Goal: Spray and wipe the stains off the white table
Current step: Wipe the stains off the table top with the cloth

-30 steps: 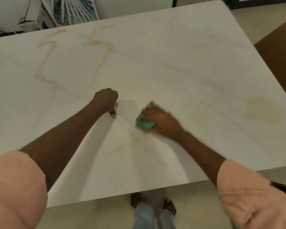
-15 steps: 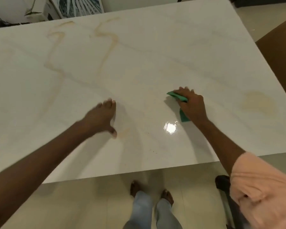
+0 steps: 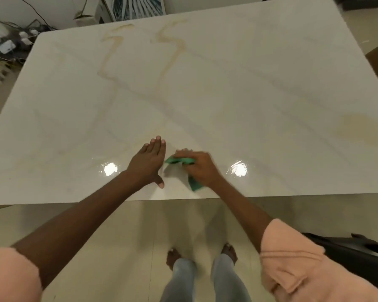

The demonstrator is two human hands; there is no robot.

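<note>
A glossy white table (image 3: 227, 88) with faint veining stands on a pale tiled floor (image 3: 129, 232); two tan zigzag stains (image 3: 172, 46) mark its far side and a wide blotch (image 3: 358, 129) its right. Cables (image 3: 7, 46) clutter the far-left corner. The left hand (image 3: 148, 164) lies flat, fingers together. The right hand (image 3: 200, 167) grips a green cloth (image 3: 180, 160) near the front edge, its length running from far-left to near-right.
</note>
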